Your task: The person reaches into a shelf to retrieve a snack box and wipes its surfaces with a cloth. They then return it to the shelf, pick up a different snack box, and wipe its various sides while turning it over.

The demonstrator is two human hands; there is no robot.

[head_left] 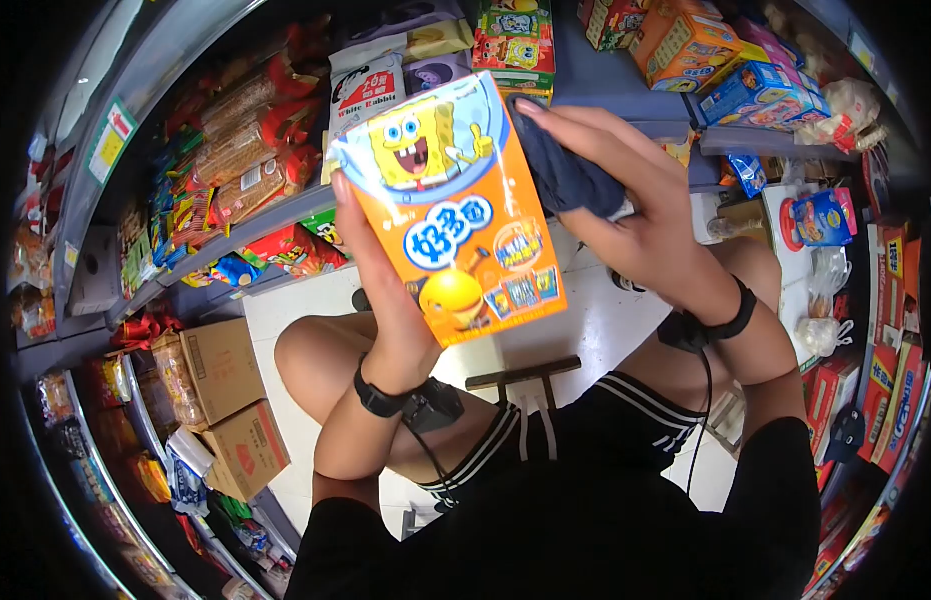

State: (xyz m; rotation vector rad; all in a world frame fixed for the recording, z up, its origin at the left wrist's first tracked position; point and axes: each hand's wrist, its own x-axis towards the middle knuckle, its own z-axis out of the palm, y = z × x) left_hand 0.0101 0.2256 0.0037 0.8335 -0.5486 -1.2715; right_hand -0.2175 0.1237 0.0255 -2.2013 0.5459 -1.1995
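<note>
Shop aisle, shelves (285, 205) all round, cut off at dark rim. Orange box (447, 215) near 12 o'clock, tilted; L hand (390, 290) grips its 8 o'clock side, other fingers hidden. R hand (635, 200), forearm from 4 o'clock, clasps dark cloth (563, 165) by box.

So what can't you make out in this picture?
In the head view:
Orange box: its back faces away; its finest print is too small.
Left hand: fingers mostly hidden behind the box.
Dark cloth: full shape hidden by the right hand.
Lower-left shelf goods: blurred, partly lost in the picture's dark rim.
</note>
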